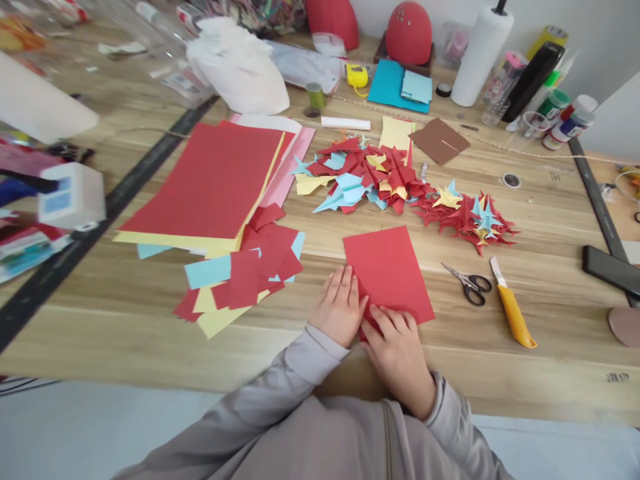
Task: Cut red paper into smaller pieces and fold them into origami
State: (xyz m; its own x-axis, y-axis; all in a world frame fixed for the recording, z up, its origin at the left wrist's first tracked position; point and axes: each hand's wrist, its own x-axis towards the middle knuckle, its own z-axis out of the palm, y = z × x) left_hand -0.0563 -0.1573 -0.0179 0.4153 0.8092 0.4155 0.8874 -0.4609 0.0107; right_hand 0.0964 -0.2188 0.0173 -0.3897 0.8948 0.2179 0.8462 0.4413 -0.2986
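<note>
A red sheet of paper (393,270) lies on the wooden table in front of me. My left hand (339,307) rests flat over its left edge, fingers stretched out and close together. At the near edge, my right hand (397,347) has bent fingers on top of the paper and its thumb tucked by the edge. A little red paper shows between the two hands; whether that edge is folded is hidden by my fingers. To the right lie small black-handled scissors (471,283) and a yellow utility knife (513,307).
Left of the sheet are loose red, blue and yellow paper pieces (245,273) and a stack of large coloured sheets (210,180). Behind are folded paper shapes in a larger pile (370,173) and a smaller one (475,217). A black phone (610,267) lies far right.
</note>
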